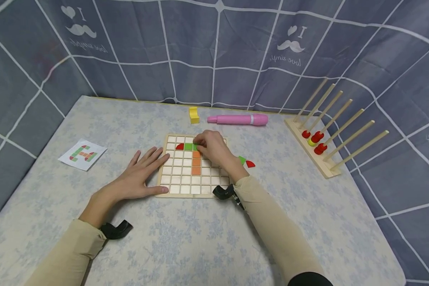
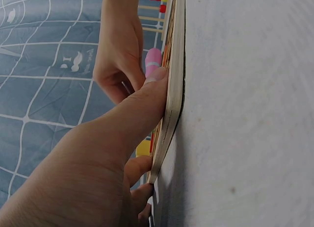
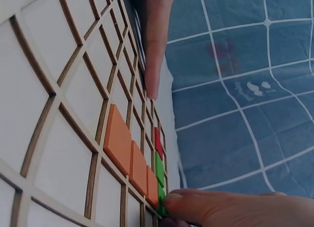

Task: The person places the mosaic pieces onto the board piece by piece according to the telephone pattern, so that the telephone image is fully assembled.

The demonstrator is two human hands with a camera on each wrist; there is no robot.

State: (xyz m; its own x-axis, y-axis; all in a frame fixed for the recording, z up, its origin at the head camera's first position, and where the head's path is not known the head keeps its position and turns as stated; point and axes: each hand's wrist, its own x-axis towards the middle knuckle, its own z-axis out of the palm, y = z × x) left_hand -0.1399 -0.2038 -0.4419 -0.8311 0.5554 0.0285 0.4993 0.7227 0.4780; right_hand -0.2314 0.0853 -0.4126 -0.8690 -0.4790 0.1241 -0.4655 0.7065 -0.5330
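Observation:
A wooden grid board (image 1: pixel 193 195) lies on the table with its white squares facing up. My left hand (image 1: pixel 139 178) rests spread on its left edge, thumb at the near corner and fingertips on the far part. My right hand (image 1: pixel 216 147) pinches a green tile (image 3: pixel 161 206) down at a square in an upper row. Left of that tile sit another green tile (image 1: pixel 188 147) and a red rounded tile (image 1: pixel 180 147). Three orange tiles (image 1: pixel 196 161) run in a column below. The right fingers partly hide the pinched tile.
A green tile (image 1: pixel 242 160) and a red rounded tile (image 1: pixel 250 163) lie right of the board. At left is a pattern card (image 1: pixel 83 155). Behind are a yellow block (image 1: pixel 194 115) and a pink pen-shaped stick (image 1: pixel 237 119). A pegged bead stand (image 1: pixel 312 149) is at right.

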